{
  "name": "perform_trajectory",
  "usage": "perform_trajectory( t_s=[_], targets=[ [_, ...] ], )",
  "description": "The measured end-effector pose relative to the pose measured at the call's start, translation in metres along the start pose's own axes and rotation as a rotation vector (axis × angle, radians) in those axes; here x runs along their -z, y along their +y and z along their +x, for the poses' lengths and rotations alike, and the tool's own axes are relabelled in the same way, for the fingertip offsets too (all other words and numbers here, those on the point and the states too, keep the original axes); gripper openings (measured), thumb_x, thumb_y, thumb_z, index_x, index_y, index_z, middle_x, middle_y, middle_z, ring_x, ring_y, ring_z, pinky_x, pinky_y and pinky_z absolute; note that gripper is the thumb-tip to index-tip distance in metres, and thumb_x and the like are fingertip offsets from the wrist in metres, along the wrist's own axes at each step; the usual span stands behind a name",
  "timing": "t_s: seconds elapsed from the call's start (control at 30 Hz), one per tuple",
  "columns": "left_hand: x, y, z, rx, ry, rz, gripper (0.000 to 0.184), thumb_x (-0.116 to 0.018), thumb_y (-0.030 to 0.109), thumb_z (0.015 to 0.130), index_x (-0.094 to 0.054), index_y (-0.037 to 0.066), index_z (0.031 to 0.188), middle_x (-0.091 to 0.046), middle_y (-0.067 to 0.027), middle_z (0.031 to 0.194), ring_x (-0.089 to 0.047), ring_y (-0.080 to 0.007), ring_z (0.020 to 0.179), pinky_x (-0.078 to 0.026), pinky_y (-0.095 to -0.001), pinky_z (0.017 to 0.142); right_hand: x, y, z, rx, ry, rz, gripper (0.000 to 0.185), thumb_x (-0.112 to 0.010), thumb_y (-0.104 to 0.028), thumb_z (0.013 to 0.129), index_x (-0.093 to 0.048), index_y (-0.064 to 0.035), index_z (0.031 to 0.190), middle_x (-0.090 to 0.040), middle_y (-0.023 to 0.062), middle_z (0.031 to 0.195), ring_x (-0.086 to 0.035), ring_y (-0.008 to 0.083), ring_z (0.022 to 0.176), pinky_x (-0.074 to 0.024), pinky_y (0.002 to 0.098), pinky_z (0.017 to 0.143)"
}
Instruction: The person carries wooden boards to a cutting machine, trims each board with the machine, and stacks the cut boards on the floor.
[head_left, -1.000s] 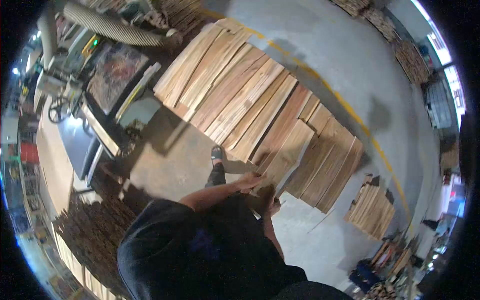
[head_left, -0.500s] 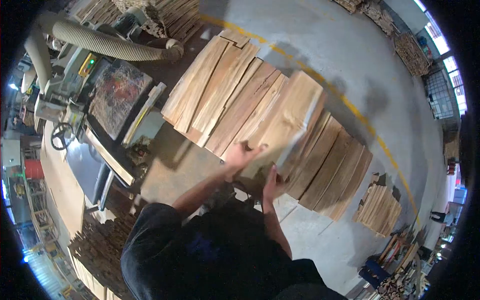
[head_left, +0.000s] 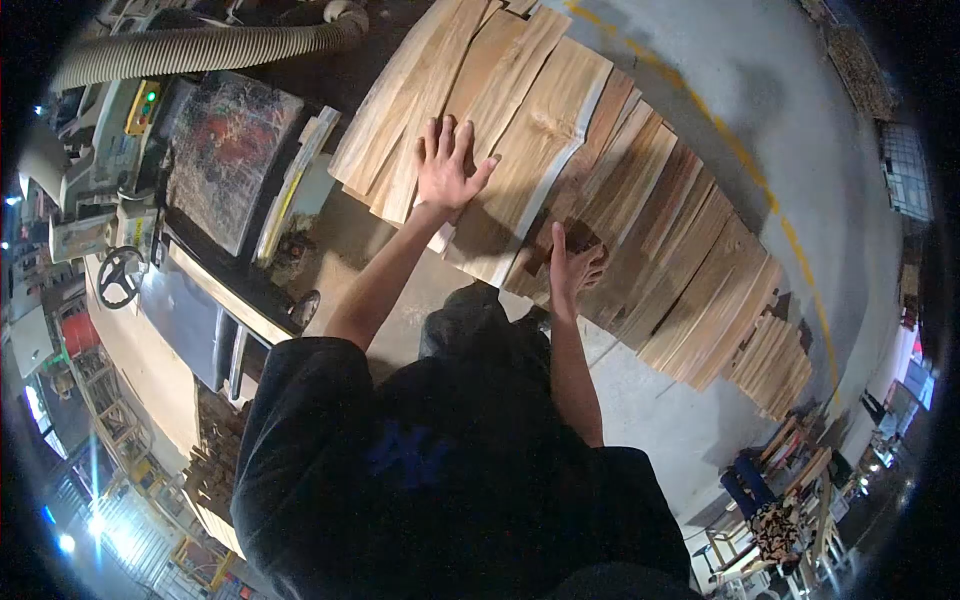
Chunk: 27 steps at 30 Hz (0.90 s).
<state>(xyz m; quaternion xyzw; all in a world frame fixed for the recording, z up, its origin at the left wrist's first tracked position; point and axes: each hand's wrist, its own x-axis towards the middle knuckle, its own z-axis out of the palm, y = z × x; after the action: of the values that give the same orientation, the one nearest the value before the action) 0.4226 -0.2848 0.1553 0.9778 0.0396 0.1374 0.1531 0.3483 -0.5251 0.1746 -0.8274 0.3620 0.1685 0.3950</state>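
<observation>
My left hand [head_left: 450, 172] lies flat with spread fingers at the near end of a row of light wooden planks [head_left: 425, 100]. To its right is a wide plank [head_left: 550, 115] with a knot and a pale strip along its right edge. Beyond that strip, my right hand [head_left: 575, 265] is over the near ends of darker, narrower boards [head_left: 640, 220]. Its thumb points up and its fingers are slightly bent, with nothing seen in them; whether they touch the wood I cannot tell.
On the left stands a machine with a dusty dark plate [head_left: 230, 160], a handwheel [head_left: 121, 277] and a ribbed hose [head_left: 200, 52]. A smaller stack of boards [head_left: 772, 365] sits at the right. A yellow floor line [head_left: 745, 150] runs behind the planks.
The wide knotted plank, held tilted between both hands before, now lies flat among the others further left. Both hands have let go and moved apart. The whole view has shifted.
</observation>
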Motion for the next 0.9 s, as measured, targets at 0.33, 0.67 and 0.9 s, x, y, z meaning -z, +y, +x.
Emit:
perform_trajectory(
  t_s=[0.33, 0.67, 0.9],
  targets=[
    [0.008, 0.015, -0.01, -0.002, -0.11, -0.149, 0.096, -0.066, 0.07, 0.073, -0.038, 0.015, 0.146, -0.027, -0.0283, 0.151, -0.026, -0.0422, 0.142, -0.024, -0.0528, 0.114, -0.021, 0.013, 0.03, 0.078, 0.01, -0.166, 0.124, -0.065, -0.078, 0.067, -0.022, 0.0078, 0.146, -0.026, 0.0392, 0.144, -0.032, 0.049, 0.133, -0.0338, 0.0548, 0.106],
    [0.009, 0.049, -0.045, 0.02, -0.03, -0.197, 0.098, -0.071, 0.067, 0.07, -0.039, 0.012, 0.145, -0.026, -0.0315, 0.15, -0.028, -0.0464, 0.14, -0.029, -0.054, 0.112, -0.003, 0.048, 0.045, 0.088, -0.119, 0.329, 0.064, -0.082, -0.029, 0.076, -0.057, 0.0067, 0.122, -0.062, 0.0153, 0.122, -0.059, 0.0264, 0.109, -0.0454, 0.038, 0.094],
    [0.025, 0.084, -0.103, 0.053, -0.082, -0.133, 0.094, -0.07, 0.064, 0.072, -0.041, 0.011, 0.143, -0.032, -0.0301, 0.148, -0.034, -0.0454, 0.136, -0.033, -0.0536, 0.108, -0.008, 0.179, 0.032, 0.236, -0.02, 0.263, 0.078, -0.073, -0.05, 0.079, -0.053, 0.0081, 0.128, -0.052, 0.0284, 0.13, -0.054, 0.0366, 0.118, -0.0404, 0.0387, 0.103]
  ],
)
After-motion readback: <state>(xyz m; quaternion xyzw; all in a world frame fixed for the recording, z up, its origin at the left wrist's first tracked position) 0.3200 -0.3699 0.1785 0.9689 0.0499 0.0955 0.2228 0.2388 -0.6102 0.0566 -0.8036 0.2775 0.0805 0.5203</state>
